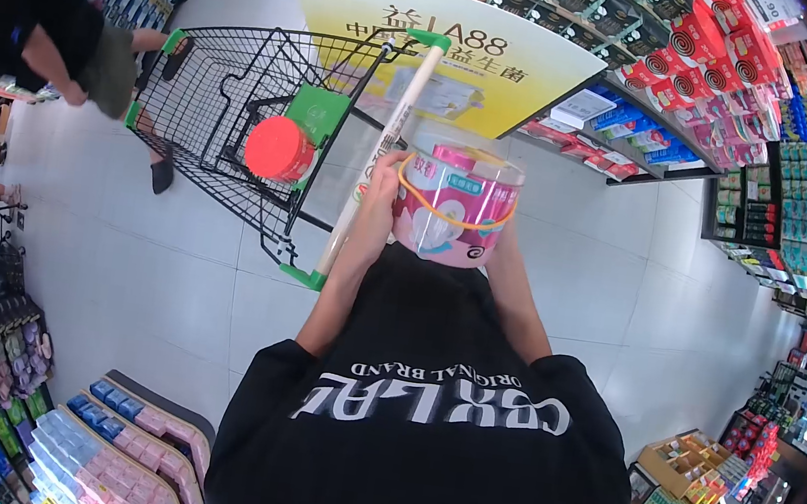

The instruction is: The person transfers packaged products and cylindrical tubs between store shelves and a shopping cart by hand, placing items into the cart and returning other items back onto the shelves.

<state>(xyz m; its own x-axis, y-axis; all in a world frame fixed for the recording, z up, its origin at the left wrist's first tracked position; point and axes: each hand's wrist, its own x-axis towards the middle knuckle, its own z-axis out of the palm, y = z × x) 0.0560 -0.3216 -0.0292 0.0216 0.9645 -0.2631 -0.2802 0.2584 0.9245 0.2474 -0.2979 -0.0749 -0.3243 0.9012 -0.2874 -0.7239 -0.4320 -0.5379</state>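
In front of my chest is a clear plastic bucket (455, 203) with pink and white packs inside and an orange carry handle across its front. My left hand (383, 189) grips its left side, fingers wrapped around the wall. On the other side my right hand (503, 249) supports the lower right, its fingers mostly hidden behind the bucket. Just left stands a black wire shopping cart (236, 60) with green corners and a pale push bar (379, 163). A red round-lidded tub (278, 148) sits at the cart's near end, beside a green panel (318, 113).
A yellow and white display board (537, 67) stands behind the cart, below shelves of boxes. Red packages (710, 53) fill the shelf at upper right. Another person (56, 43) is at the cart's far left end. Stacked blue and pink packs (112, 448) stand at lower left.
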